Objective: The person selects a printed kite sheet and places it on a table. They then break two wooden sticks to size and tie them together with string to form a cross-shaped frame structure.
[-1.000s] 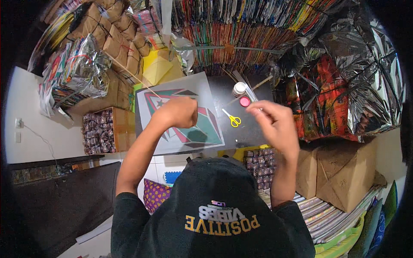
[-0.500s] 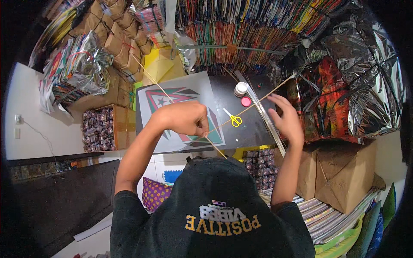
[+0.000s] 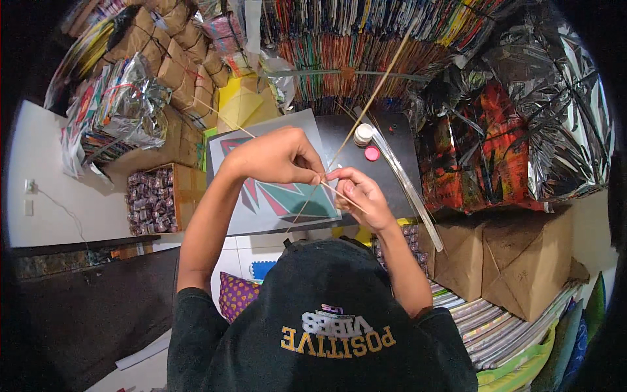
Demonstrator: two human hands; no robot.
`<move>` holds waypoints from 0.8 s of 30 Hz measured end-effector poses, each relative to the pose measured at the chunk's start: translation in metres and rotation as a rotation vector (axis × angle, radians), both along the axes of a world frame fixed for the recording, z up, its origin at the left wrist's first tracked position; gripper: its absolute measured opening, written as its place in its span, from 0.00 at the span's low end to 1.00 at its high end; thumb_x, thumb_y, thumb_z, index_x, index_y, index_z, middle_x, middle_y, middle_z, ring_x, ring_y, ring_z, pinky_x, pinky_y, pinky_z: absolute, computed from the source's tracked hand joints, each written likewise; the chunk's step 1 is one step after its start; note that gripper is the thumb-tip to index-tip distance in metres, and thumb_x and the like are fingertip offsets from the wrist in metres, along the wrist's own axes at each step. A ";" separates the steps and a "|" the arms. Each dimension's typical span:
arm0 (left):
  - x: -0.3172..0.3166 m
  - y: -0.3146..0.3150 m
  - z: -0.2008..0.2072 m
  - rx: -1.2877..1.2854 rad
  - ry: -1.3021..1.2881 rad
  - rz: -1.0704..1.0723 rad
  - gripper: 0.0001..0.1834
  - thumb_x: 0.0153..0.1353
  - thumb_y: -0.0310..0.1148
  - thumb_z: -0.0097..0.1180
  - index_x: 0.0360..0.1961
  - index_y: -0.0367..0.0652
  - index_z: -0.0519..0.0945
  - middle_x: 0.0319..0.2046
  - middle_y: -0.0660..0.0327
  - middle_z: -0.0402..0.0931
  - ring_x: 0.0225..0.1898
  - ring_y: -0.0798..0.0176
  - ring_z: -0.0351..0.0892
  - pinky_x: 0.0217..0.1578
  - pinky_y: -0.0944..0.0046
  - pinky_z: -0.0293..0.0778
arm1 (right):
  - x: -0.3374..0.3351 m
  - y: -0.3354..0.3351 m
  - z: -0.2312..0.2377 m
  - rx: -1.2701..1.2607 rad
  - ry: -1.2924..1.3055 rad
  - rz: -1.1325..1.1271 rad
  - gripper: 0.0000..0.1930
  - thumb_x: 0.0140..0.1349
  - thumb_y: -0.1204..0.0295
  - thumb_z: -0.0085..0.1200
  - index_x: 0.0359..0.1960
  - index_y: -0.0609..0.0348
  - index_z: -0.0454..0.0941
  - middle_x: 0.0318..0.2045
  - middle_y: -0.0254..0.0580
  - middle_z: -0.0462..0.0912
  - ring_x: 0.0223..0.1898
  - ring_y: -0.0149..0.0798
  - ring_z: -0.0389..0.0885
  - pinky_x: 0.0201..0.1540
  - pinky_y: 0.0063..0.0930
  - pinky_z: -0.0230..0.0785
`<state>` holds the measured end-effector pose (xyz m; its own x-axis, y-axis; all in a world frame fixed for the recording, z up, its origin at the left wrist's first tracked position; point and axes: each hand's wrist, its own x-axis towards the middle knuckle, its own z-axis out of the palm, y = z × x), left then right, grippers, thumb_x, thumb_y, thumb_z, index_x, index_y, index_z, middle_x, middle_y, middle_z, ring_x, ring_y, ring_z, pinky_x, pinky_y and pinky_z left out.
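Both hands (image 3: 277, 157) together at the fingertips (image 3: 332, 174), forearms (image 3: 210, 225) angled inward

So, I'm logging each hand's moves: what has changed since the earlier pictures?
The right hand has moved left to the crossed sticks, its fingertips at the crossing, which the left hand still pinches. One stick's far end swung up and left. The white jar, pink lid and patterned sheet stayed put.

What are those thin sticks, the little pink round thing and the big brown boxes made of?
The thin sticks look like bamboo or wood: tan, slender, dull. The pink round thing is probably plastic, smooth and brightly coloured. The brown boxes seem cardboard: dull and flat-sided.
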<state>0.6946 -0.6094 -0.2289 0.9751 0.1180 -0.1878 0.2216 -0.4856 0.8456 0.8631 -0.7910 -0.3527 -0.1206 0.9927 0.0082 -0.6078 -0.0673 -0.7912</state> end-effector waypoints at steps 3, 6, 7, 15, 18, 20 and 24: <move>0.001 0.001 0.004 0.012 -0.017 0.069 0.09 0.58 0.30 0.67 0.38 0.36 0.88 0.27 0.59 0.86 0.27 0.71 0.80 0.32 0.67 0.76 | -0.006 0.004 0.006 0.009 -0.042 -0.101 0.17 0.73 0.68 0.52 0.57 0.64 0.72 0.28 0.26 0.74 0.28 0.19 0.68 0.30 0.17 0.57; 0.000 0.003 -0.003 0.031 -0.093 0.125 0.09 0.58 0.29 0.66 0.37 0.35 0.88 0.27 0.58 0.86 0.28 0.71 0.81 0.32 0.67 0.76 | -0.015 0.006 0.016 0.015 -0.165 -0.266 0.16 0.71 0.68 0.57 0.55 0.64 0.74 0.26 0.25 0.76 0.25 0.17 0.67 0.26 0.16 0.55; 0.002 0.002 -0.003 0.034 -0.111 0.137 0.09 0.58 0.28 0.66 0.37 0.35 0.88 0.27 0.58 0.86 0.28 0.71 0.81 0.33 0.67 0.76 | -0.021 0.007 0.019 0.001 -0.206 -0.346 0.16 0.70 0.68 0.58 0.54 0.64 0.75 0.25 0.25 0.77 0.23 0.17 0.66 0.24 0.16 0.54; 0.014 -0.006 -0.009 0.190 -0.155 0.300 0.09 0.55 0.28 0.65 0.35 0.35 0.88 0.25 0.53 0.85 0.27 0.65 0.84 0.33 0.64 0.79 | -0.039 0.018 0.028 -0.230 -0.095 -0.567 0.14 0.70 0.68 0.58 0.51 0.64 0.79 0.17 0.21 0.74 0.13 0.12 0.57 0.14 0.16 0.42; 0.015 -0.006 -0.015 0.203 -0.195 0.325 0.10 0.52 0.30 0.65 0.34 0.36 0.88 0.24 0.48 0.84 0.26 0.56 0.86 0.33 0.60 0.80 | -0.037 0.017 0.027 -0.239 -0.081 -0.532 0.13 0.70 0.69 0.58 0.51 0.64 0.79 0.16 0.19 0.70 0.12 0.13 0.55 0.14 0.16 0.41; 0.015 -0.008 -0.013 0.218 -0.172 0.335 0.10 0.51 0.30 0.66 0.34 0.36 0.88 0.25 0.47 0.84 0.26 0.55 0.86 0.33 0.60 0.80 | -0.036 0.017 0.028 -0.263 -0.061 -0.521 0.13 0.70 0.70 0.58 0.50 0.65 0.78 0.15 0.19 0.68 0.11 0.13 0.53 0.14 0.17 0.40; 0.016 -0.007 -0.016 0.219 -0.173 0.343 0.10 0.51 0.30 0.66 0.34 0.35 0.88 0.25 0.47 0.84 0.26 0.55 0.86 0.33 0.60 0.80 | -0.035 0.019 0.025 -0.259 -0.041 -0.512 0.13 0.69 0.69 0.59 0.50 0.65 0.79 0.16 0.20 0.69 0.11 0.14 0.54 0.14 0.17 0.40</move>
